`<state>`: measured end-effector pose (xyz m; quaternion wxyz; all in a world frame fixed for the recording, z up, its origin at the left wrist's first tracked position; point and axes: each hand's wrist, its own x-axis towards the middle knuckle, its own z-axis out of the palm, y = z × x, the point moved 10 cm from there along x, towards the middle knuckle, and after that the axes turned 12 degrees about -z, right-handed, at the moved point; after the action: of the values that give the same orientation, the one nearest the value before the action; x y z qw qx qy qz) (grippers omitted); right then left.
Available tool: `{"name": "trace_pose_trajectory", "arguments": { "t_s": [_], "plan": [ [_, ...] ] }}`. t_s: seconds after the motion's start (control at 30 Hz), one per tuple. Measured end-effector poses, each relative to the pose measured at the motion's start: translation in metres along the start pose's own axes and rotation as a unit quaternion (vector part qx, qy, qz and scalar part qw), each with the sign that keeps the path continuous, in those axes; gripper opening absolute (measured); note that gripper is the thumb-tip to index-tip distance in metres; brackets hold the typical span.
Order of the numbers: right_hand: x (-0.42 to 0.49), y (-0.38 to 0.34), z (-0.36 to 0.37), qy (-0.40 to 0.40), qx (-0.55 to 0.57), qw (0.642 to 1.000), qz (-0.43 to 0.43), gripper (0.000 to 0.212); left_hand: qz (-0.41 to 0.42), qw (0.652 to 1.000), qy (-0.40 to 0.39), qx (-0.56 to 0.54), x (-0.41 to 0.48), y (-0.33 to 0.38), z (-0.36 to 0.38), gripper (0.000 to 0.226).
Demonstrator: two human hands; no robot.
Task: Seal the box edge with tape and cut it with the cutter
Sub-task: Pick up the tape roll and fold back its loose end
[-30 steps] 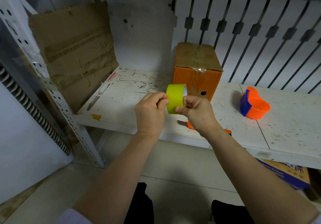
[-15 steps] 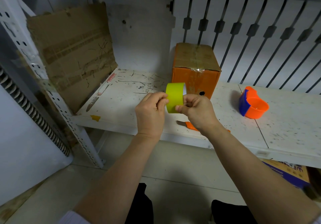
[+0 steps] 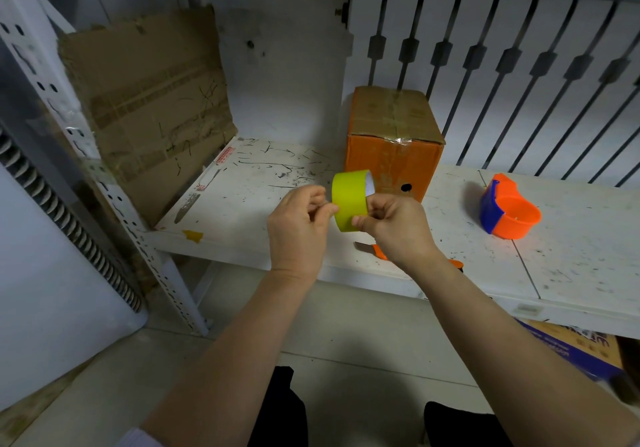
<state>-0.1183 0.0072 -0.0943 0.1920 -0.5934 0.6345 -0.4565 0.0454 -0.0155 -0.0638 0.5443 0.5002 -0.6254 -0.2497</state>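
Note:
A yellow-green tape roll [image 3: 349, 200] is held upright above the front of the white shelf [image 3: 263, 183]. My right hand [image 3: 394, 228] grips its lower right side. My left hand [image 3: 299, 228] pinches at the roll's left face with thumb and fingertips. Behind the roll stands an orange cardboard box [image 3: 393, 141] with a brown top and clear tape along its seam. An orange-handled cutter [image 3: 375, 249] lies on the shelf under my right wrist, mostly hidden; its metal blade end points left.
An orange and blue tape dispenser [image 3: 509, 212] sits on the shelf to the right. A worn cardboard sheet [image 3: 149, 100] leans against the left upright. White slats back the shelf. Another box [image 3: 571, 349] lies under the shelf at the right.
Both hands and the roll stay at nearly the same spot. My left fingers have shifted slightly on the roll's left face.

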Motion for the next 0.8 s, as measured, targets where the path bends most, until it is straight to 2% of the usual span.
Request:
{"name": "trace_pose_trajectory", "arguments": {
  "t_s": [0.13, 0.23, 0.4, 0.57, 0.8],
  "plan": [
    [0.0, -0.014, -0.002, -0.013, -0.092, 0.995, -0.028, 0.012, 0.058, 0.994, -0.026, 0.091, 0.002, 0.01, 0.006, 0.013],
    [0.0, -0.025, -0.008, -0.016, -0.202, 0.978, -0.055, 0.016, 0.082, 0.983, -0.057, 0.156, 0.004, 0.013, 0.015, 0.015],
    [-0.002, -0.04, -0.006, -0.063, -0.311, 0.945, -0.076, 0.011, 0.102, 0.957, -0.101, 0.252, 0.008, 0.019, 0.025, 0.01],
    [-0.004, -0.046, -0.004, -0.082, -0.361, 0.925, -0.089, 0.013, 0.14, 0.934, -0.123, 0.304, 0.004, 0.024, 0.034, 0.011],
    [-0.006, -0.046, 0.0, -0.088, -0.379, 0.917, -0.091, 0.016, 0.16, 0.937, -0.094, 0.297, -0.001, 0.027, 0.033, 0.01]
  ]
}}
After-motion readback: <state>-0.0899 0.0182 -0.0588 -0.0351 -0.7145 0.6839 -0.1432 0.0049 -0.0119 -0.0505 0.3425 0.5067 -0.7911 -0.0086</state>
